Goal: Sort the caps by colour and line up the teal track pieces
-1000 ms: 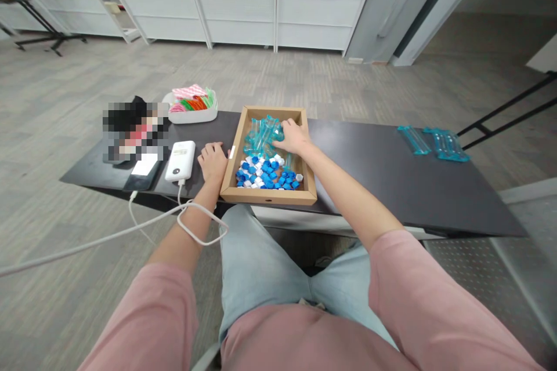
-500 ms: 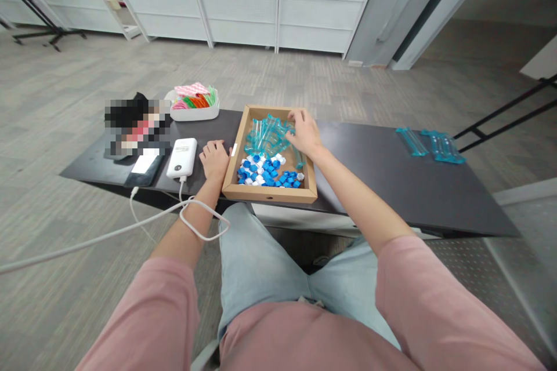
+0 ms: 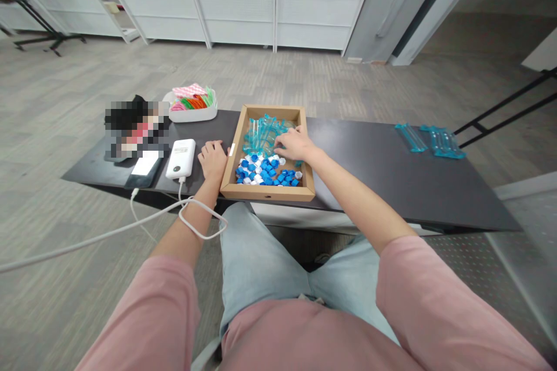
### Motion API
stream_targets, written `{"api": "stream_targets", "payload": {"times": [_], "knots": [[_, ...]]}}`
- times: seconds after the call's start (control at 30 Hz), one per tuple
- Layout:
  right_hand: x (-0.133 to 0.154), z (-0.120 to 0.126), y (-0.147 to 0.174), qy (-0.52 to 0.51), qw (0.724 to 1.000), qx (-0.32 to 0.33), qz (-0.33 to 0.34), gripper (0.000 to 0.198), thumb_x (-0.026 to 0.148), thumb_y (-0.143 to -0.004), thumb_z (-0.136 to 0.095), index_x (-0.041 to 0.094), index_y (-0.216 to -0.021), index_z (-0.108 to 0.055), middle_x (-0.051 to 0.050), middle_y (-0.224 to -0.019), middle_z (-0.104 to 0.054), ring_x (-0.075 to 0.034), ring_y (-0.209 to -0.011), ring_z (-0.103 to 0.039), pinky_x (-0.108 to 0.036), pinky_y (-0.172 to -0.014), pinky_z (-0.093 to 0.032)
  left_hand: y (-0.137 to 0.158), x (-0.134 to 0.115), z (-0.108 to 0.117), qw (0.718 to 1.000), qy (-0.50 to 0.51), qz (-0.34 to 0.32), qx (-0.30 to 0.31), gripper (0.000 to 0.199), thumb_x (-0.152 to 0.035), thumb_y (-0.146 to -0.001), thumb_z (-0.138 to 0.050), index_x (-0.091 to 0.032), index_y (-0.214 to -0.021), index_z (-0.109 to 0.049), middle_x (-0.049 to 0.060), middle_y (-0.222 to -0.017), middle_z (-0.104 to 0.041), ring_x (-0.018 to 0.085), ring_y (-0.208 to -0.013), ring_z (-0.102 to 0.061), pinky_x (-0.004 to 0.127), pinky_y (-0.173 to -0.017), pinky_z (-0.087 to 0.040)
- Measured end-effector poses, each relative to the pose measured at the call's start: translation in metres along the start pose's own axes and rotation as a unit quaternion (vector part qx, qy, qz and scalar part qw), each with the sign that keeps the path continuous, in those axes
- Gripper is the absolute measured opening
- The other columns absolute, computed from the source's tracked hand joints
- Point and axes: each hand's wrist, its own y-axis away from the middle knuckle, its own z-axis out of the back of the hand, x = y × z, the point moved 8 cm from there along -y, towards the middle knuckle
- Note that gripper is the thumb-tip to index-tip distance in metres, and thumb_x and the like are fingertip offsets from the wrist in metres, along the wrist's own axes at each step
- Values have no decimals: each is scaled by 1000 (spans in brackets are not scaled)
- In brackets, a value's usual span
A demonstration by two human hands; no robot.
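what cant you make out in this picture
All in the head view:
What the right hand's grip holds, if anything: the hand itself hides it.
Count of teal pieces in the box: they overlap.
Print on the white device: too small.
Pixelated items: masked.
Far end of the white cable: left edge cuts it off.

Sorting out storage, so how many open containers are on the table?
2: the cardboard box, and the white basket beyond it to the left. The pixelated patch may hide more.
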Motion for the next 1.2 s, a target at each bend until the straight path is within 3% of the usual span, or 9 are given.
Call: {"api": "stream_targets", "payload": {"times": [0.1, 0.27, 0.37, 0.6, 0.8, 0.9, 0.97, 1.07, 1.2], "knots": [[-13, 10, 0, -190, 980, -58, -23, 18, 43, -112, -82, 26, -106, -85, -7, -111, -90, -33, -119, -79, -57, -123, -53, 1, -1, 0, 1000, -10, 1, 4, 53, -25, -118, -51, -12, -167, -70, 32, -164, -67, 47, -156, -64, 58, -126, -52], [-54, 42, 19, -570, 793, -200, -75, 52, 82, -107, -84, 33, -125, -78, -1, -105, -85, -21, -102, -81, -34, -91, -69, 0, 3, -1, 1000, -10, 8, 4, 54, -22, -118, -48, -14, -167, -70, 31, -164, -67, 46, -157, -64, 56, -126, -51], [-74, 55, 40, -615, 747, -231, -104, 57, 84, -103, -88, 38, -135, -77, 1, -105, -83, -18, -98, -80, -29, -84, -69, 0, 5, -2, 1000, 4, 8, 15, 53, -22, -120, -48, -12, -168, -68, 32, -166, -64, 46, -159, -61, 55, -127, -49], [-165, 49, 101, -545, 773, -278, -167, 51, 77, -104, -86, 36, -134, -79, 1, -106, -82, -18, -98, -80, -33, -92, -69, -3, 10, -5, 1000, 5, 13, 25, 53, -22, -122, -40, -12, -167, -66, 33, -165, -62, 47, -160, -58, 56, -127, -45], [-264, 43, 179, -313, 822, -310, -360, 31, 50, -116, -64, 25, -129, -77, -9, -117, -84, -27, -112, -80, -48, -112, -66, -6, 13, -11, 999, -40, 20, 7, 63, -21, -119, -29, -10, -166, -69, 35, -165, -63, 49, -156, -61, 56, -120, -49], [-273, 43, 195, -148, 875, -256, -384, 31, 40, -115, -63, 23, -135, -79, -18, -144, -81, -35, -143, -74, -61, -130, -54, -7, 15, -10, 998, -49, 31, -5, 64, -19, -116, -31, -19, -164, -72, 31, -164, -67, 46, -153, -64, 54, -113, -55], [-273, 42, 202, -80, 882, -236, -401, 36, 43, -116, -63, 22, -140, -79, -23, -158, -74, -41, -155, -66, -66, -134, -49, -8, 16, -10, 998, -55, 33, -8, 65, -18, -114, -30, -21, -163, -73, 30, -163, -68, 45, -152, -65, 54, -111, -56], [-269, 41, 212, -61, 879, -244, -405, 44, 44, -119, -56, 21, -151, -76, -26, -165, -68, -43, -156, -64, -67, -132, -49, -8, 14, -9, 998, -61, 30, -9, 67, -19, -114, -26, -18, -162, -73, 31, -159, -68, 46, -150, -65, 55, -111, -56], [-249, 42, 221, -42, 925, -230, -300, 42, 38, -116, -59, 24, -151, -78, -21, -163, -73, -40, -152, -66, -63, -131, -50, -8, 14, -4, 998, -54, 37, -18, 67, -24, -112, -29, -17, -160, -75, 30, -150, -72, 49, -144, -68, 60, -110, -58]]}}
